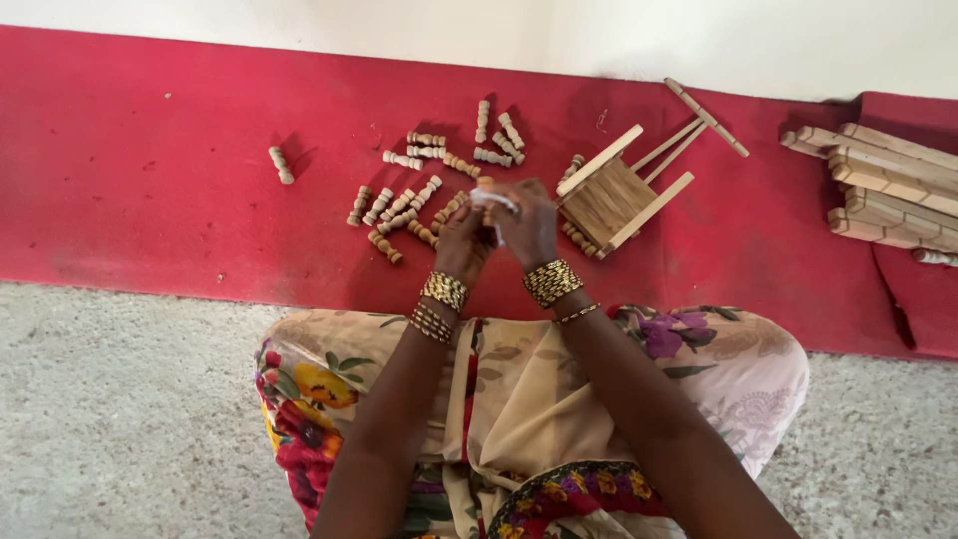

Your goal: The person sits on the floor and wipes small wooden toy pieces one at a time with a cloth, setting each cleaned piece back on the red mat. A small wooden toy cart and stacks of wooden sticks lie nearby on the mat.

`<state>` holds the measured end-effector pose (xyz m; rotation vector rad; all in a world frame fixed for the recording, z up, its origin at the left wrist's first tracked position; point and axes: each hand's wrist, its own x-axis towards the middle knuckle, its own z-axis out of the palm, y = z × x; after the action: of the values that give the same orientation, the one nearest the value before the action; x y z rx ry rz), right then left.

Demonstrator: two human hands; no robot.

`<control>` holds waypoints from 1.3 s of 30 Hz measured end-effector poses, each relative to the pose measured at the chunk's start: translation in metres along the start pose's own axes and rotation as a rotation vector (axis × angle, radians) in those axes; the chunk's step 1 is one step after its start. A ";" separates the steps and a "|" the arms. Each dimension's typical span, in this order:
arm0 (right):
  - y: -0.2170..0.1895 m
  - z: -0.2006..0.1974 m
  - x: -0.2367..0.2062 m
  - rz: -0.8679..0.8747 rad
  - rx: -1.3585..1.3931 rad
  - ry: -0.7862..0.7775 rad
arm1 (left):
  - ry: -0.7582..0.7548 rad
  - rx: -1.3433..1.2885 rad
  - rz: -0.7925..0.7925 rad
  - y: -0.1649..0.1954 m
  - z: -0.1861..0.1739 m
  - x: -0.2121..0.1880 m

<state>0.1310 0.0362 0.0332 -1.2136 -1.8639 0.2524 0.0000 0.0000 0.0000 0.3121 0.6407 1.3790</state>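
Both hands meet over the red mat (150, 150) just past the knees, the left hand (461, 243) and right hand (526, 228) pinched together around a small pale piece (493, 199) held between the fingertips. Its long axis is hidden by the fingers. The scattered wooden pegs (399, 205) lie just left of the left hand, the small wooden frame (611, 195) just right of the right hand, the stacked wooden slats (888, 190) well apart
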 end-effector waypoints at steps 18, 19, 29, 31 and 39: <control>-0.027 -0.032 0.017 0.234 0.402 0.178 | -0.109 -0.100 -0.106 0.000 0.010 -0.004; -0.029 -0.032 0.017 0.245 0.395 0.148 | -0.055 -0.057 -0.103 0.001 0.011 -0.004; -0.063 -0.035 0.002 0.066 0.298 0.090 | -0.006 -0.106 -0.107 0.008 -0.001 0.004; -0.058 -0.032 0.003 0.040 0.240 0.092 | 0.008 -0.049 -0.110 0.005 0.000 0.002; -0.030 -0.027 0.003 0.302 0.281 -0.069 | 0.166 0.144 -0.082 -0.003 0.010 0.005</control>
<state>0.1317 0.0160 0.0687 -1.2963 -1.6296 0.7057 0.0085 0.0055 0.0046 0.2846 0.8833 1.2914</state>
